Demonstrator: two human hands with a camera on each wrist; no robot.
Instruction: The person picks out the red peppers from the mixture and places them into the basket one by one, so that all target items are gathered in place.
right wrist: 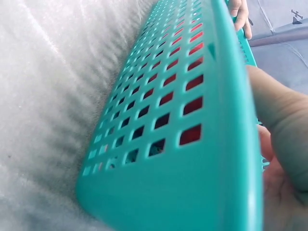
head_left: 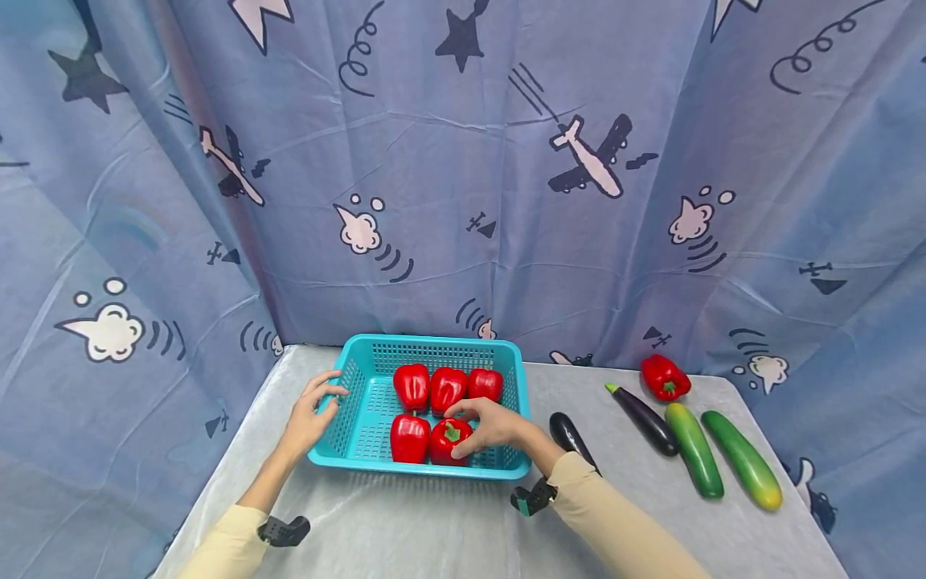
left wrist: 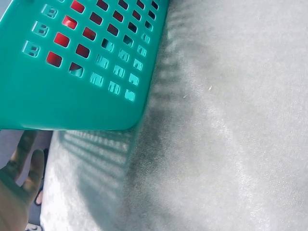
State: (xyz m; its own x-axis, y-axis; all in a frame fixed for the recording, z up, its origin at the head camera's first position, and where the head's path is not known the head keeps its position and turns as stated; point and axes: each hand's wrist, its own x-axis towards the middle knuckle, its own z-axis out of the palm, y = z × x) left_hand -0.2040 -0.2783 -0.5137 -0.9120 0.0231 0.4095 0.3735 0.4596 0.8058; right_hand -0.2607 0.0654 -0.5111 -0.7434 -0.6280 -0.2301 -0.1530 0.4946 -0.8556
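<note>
A turquoise plastic basket (head_left: 331,462) stands on the table and holds several red bell peppers in two rows. My right hand (head_left: 490,426) reaches over its right side and grips the front bell pepper (head_left: 443,448), thumb and fingers on either side of the green stem. Beside it sits another front pepper (head_left: 409,439); the back row (head_left: 411,388) lies behind. At the basket's left rim my left hand (head_left: 307,418) has its fingers spread and slightly bent, fingertips at the edge. In the right wrist view the basket wall (right wrist: 159,192) hides the gripped pepper.
An eggplant (head_left: 571,438) lies right of the basket, partly behind my right forearm. Farther right are another eggplant (head_left: 645,420), a red bell pepper (head_left: 664,378) and two green cucumber-like vegetables (head_left: 694,450). A blue patterned curtain (head_left: 448,161) hangs behind the table.
</note>
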